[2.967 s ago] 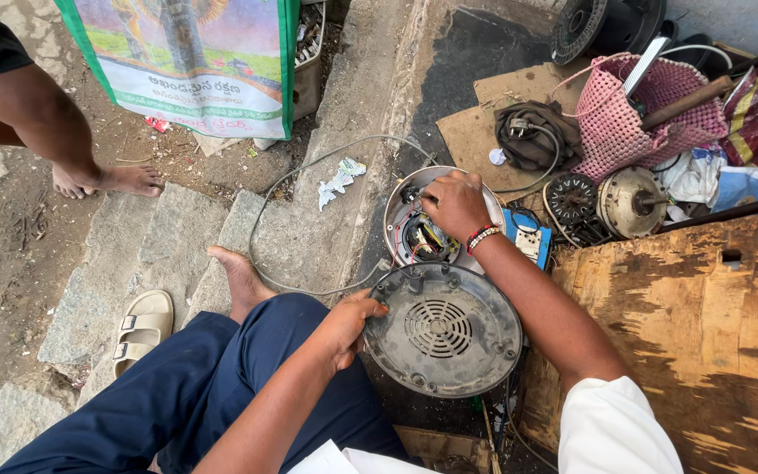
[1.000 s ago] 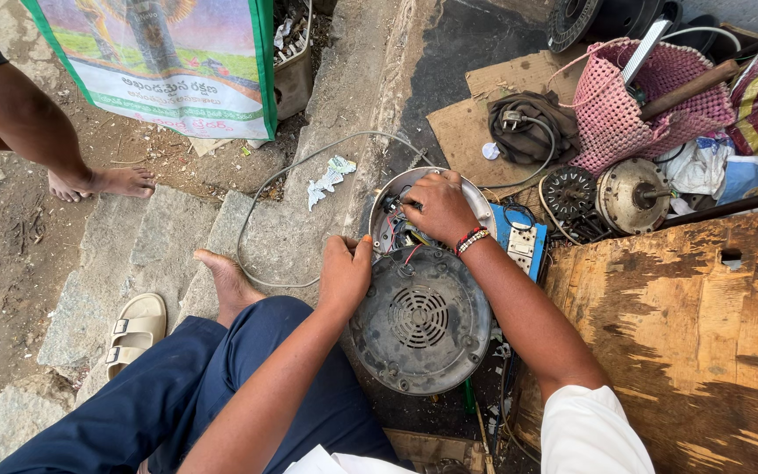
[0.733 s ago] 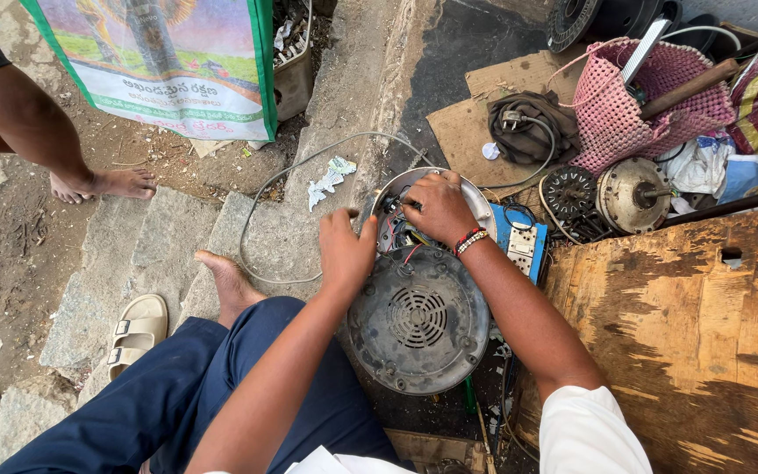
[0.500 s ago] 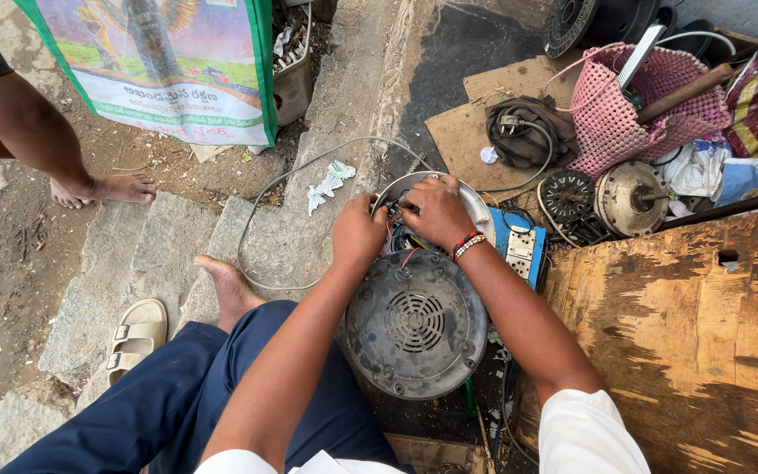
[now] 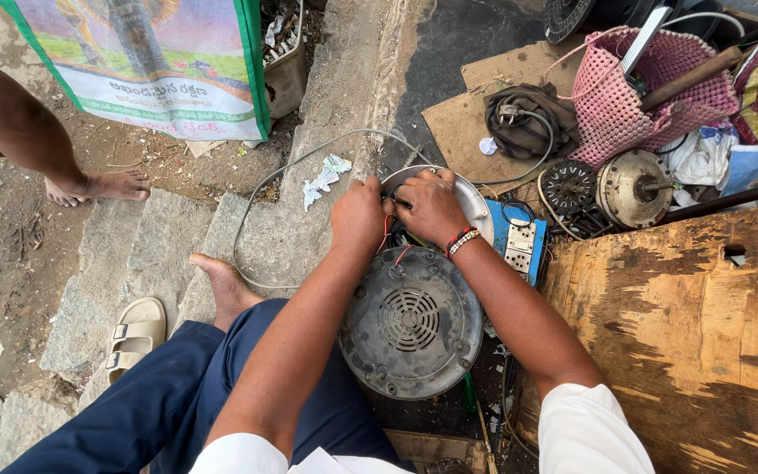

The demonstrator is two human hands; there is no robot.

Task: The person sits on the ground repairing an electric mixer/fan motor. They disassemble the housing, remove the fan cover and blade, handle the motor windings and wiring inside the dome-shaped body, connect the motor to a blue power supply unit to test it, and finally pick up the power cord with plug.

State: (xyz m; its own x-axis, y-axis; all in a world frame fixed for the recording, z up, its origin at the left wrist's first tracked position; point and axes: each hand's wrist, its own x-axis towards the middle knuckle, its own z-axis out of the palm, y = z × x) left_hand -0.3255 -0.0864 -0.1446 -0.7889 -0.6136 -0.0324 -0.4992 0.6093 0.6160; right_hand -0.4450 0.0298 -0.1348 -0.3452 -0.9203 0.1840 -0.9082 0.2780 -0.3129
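- Fingers of our left hand (image 5: 357,215) and right hand (image 5: 432,206) curl together over red wires (image 5: 389,230) at the far edge of the round dark grey appliance base (image 5: 410,320); whether they pinch the wires we cannot tell.
- Our right wrist wears a beaded band (image 5: 460,241), and beneath both hands lies a shiny round metal plate (image 5: 471,202).
- We see the grey base with its central vent grille resting near us, between our blue-trousered leg (image 5: 177,404) and a worn plywood board (image 5: 686,333) on the right.
- Far left hangs a large printed bag (image 5: 155,61), green-edged, with a coloured picture above a white band of lettering.
- Just right of the hands lies a blue rectangular switch box (image 5: 519,250) with a white socket face.
- Far right stands a pink woven basket (image 5: 633,110) with a wooden handle poking out, beside flat cardboard (image 5: 458,123) carrying a coiled plug cable (image 5: 528,123).
- Two round motor parts (image 5: 603,189) sit near the basket.
- A grey cable (image 5: 256,197) loops over the rough stone steps (image 5: 133,254), where a beige sandal (image 5: 133,333) lies; beyond is bare dirt ground, outdoors, with another person's bare foot (image 5: 103,186).
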